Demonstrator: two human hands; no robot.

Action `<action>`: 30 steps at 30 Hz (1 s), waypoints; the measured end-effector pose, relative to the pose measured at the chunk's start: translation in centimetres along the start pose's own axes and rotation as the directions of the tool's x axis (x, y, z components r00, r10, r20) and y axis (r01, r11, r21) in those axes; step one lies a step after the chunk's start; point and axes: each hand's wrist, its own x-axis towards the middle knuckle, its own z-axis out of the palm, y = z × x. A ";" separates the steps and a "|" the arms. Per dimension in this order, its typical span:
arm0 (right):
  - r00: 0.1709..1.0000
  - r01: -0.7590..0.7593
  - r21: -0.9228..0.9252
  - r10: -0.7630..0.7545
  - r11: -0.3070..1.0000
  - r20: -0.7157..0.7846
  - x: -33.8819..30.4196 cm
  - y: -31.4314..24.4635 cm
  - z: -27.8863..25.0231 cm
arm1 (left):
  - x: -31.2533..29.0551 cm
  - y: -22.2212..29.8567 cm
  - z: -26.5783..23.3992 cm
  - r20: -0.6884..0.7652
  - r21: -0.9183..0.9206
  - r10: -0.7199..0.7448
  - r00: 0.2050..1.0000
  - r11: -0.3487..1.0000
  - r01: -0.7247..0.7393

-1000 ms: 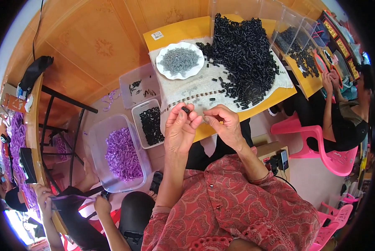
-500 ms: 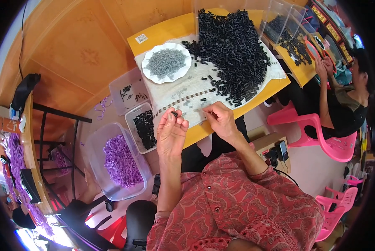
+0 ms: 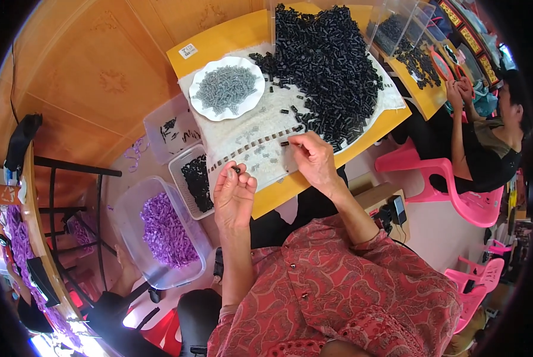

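Note:
My left hand (image 3: 233, 199) is raised palm up over the table's near edge, its thumb and fingers pinching a small black plastic piece (image 3: 237, 170). My right hand (image 3: 315, 162) is over the cloth to its right, thumb and fingertips pressed together; whatever lies between them is too small or hidden. Close to those fingertips, a loose black piece (image 3: 285, 143) rests on the white cloth (image 3: 219, 134). Beyond, a big heap of black pieces (image 3: 326, 71) covers much of the cloth. A white scalloped plate (image 3: 196, 102) holds many small clear greyish parts (image 3: 228, 89).
Left of the yellow table (image 3: 180, 62) stand a white basket of black parts (image 3: 202, 213) and a clear tub (image 3: 204, 253) of purple pieces. Another person (image 3: 486, 143) sits at the right on a pink chair (image 3: 469, 205). Clear plastic panels rise behind the heap.
My right hand has shifted away from me, toward the heap and the loose black piece. The left hand has come slightly nearer to me, still pinching its piece. The whole view has shifted a little.

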 end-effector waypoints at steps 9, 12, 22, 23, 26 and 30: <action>0.990 0.057 -0.187 -0.031 0.981 0.139 0.9 0.1 -0.2 | 0.1 0.0 -0.3 -0.030 0.057 0.012 0.999 0.998 -0.011; 0.987 0.050 -0.173 -0.022 0.984 0.156 0.8 0.5 -0.1 | 0.1 -0.1 -0.2 -0.032 0.092 0.029 0.999 0.995 -0.026; 0.997 0.061 -0.114 -0.055 0.992 0.053 0.7 1.2 0.1 | 0.2 -0.4 -0.7 -0.066 0.127 0.033 0.997 0.992 -0.024; 0.997 0.059 -0.114 -0.054 0.992 0.052 0.6 1.2 0.0 | 0.3 -0.4 -0.7 -0.061 0.125 0.031 0.998 0.992 -0.023; 0.994 0.051 -0.096 -0.041 0.994 0.104 0.0 0.8 -0.3 | 0.3 -0.4 -0.5 -0.054 0.115 0.020 0.998 0.993 -0.014; 0.990 0.117 -0.125 -0.106 0.985 0.095 -1.0 -1.2 -0.2 | 0.2 -0.2 -0.8 -0.052 0.110 0.007 0.999 0.994 -0.001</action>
